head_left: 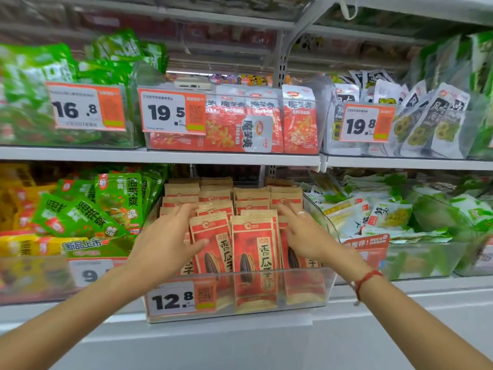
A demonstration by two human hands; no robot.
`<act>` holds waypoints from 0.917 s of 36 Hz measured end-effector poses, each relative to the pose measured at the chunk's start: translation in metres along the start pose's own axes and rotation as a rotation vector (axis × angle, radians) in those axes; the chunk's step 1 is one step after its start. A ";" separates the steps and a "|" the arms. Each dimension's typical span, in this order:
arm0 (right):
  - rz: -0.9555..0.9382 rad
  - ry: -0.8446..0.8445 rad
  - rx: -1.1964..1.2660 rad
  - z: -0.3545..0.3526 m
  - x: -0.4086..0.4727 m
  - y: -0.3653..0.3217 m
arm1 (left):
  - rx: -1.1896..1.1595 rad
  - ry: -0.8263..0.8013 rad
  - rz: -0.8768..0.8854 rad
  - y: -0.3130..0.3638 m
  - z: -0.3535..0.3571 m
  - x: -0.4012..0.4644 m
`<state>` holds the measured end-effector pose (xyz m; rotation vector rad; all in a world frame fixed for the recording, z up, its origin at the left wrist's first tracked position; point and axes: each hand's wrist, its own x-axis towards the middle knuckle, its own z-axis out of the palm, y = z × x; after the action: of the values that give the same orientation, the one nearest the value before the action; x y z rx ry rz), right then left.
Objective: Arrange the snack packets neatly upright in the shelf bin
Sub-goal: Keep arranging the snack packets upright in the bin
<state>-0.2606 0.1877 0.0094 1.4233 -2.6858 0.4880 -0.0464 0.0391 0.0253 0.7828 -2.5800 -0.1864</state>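
Flat kraft-paper packets [252,252] upright in clear bin [306,289].

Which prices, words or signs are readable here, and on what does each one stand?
"12.8": price tag on the clear shelf bin.
"16.8": tag on the green packets' bin.
"19.5": tag on the red packets' bin.
"19.8": tag on the white packets' bin.
"9": tag, partly hidden by the left arm.
Small print and QR codes: too blurred.
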 end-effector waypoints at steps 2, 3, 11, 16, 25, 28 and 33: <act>-0.003 0.151 0.058 -0.003 -0.016 -0.008 | -0.082 0.002 -0.071 -0.005 0.002 0.008; -0.012 0.223 0.089 -0.004 -0.025 -0.012 | -0.128 0.023 -0.084 -0.008 0.004 0.012; -0.223 0.153 -0.044 0.002 -0.041 -0.039 | -0.298 0.069 -0.058 -0.009 0.031 0.046; -0.080 0.013 -0.031 0.012 -0.014 -0.032 | -0.124 0.140 -0.029 0.000 0.033 0.045; -0.028 -0.068 -0.349 0.025 0.011 -0.059 | 0.033 0.102 0.068 0.002 0.018 0.022; -0.049 -0.073 -0.280 0.013 0.002 -0.056 | 0.101 0.030 0.103 -0.005 0.011 0.007; -0.173 0.239 -0.263 0.003 -0.019 -0.045 | 0.188 -0.122 0.245 -0.016 0.010 0.005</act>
<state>-0.2125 0.1786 0.0134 1.4055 -2.3159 0.2610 -0.0467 0.0233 0.0142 0.5244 -2.8109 0.0874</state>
